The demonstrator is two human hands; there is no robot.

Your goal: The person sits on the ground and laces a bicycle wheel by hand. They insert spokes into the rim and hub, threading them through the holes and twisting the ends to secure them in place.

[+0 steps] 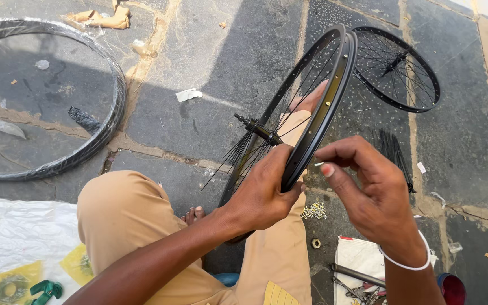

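Single head-worn view, close, steeply downward over lap and stone pavement (199,113).

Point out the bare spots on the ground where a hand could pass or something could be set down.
Bare paving lies between the wrapped tyre and the held rim, around a paper scrap. More lies right of the finished wheel. Crowded: under the right hand, with nipples, loose spokes and tools.

The wheel rim (317,121) is glossy black metal with thin dark wire spokes (238,155). The tyre (94,138) is wrapped in shiny clear plastic film. The ground is rough, matt grey stone paving (199,62). The trousers (122,217) are matt tan cloth.
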